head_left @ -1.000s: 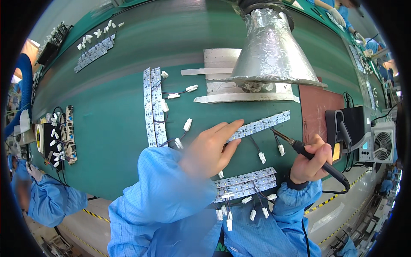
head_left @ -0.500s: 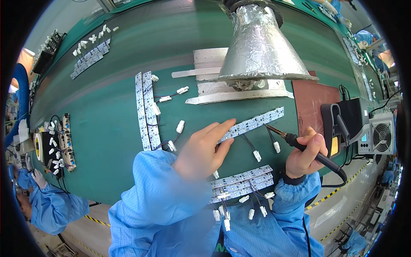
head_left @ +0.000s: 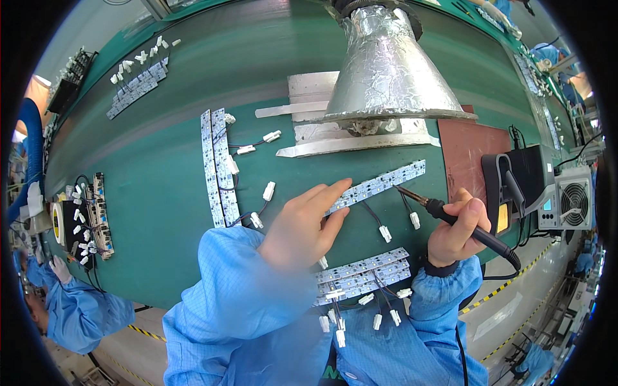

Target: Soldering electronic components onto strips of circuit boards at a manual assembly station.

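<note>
My left hand (head_left: 301,225) pinches the left end of a narrow white LED circuit strip (head_left: 386,181) between thumb and fingers. The strip slants up to the right over the green mat. Wrapped in my right hand (head_left: 456,230) is a soldering iron (head_left: 479,237) with a black handle. Its tip meets or nearly meets the strip's lower edge, right of the middle; exact contact is too small to tell. From that edge hang dark wires ending in white connectors, one of them a white plug (head_left: 385,233). Several more LED strips (head_left: 364,273) lie stacked in front of me.
A foil-covered fume hood (head_left: 393,71) stands beyond the strip. Two upright LED strips (head_left: 215,167) lie to the left. At right are a soldering iron stand (head_left: 502,186), a red-brown pad (head_left: 473,154) and a fan unit (head_left: 573,199). A co-worker's sleeve (head_left: 90,309) shows at far left.
</note>
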A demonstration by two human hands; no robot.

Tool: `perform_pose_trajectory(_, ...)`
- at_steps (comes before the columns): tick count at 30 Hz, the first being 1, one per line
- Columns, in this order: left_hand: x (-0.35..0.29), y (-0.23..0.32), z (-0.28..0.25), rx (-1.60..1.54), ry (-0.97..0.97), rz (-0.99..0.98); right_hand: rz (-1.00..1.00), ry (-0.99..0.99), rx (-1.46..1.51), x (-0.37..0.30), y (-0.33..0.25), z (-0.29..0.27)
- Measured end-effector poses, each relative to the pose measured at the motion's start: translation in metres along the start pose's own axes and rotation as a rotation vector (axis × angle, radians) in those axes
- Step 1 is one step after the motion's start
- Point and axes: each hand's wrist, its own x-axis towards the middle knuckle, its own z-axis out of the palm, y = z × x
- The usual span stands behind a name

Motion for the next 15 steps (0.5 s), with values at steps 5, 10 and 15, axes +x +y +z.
perform_pose_trajectory(5,0.001,0.002,-0.001,-0.007,-0.013,-0.005,0.005,0.097,-0.008,0.005,0.007,-0.005)
perform_pose_trajectory(10,0.001,0.005,-0.001,0.004,-0.003,-0.031,0.029,0.296,0.101,0.029,0.02,-0.025)
perform_pose_trajectory(15,0.002,0.005,0.001,-0.015,0.013,-0.033,0.035,0.29,0.013,0.027,0.028,-0.023)
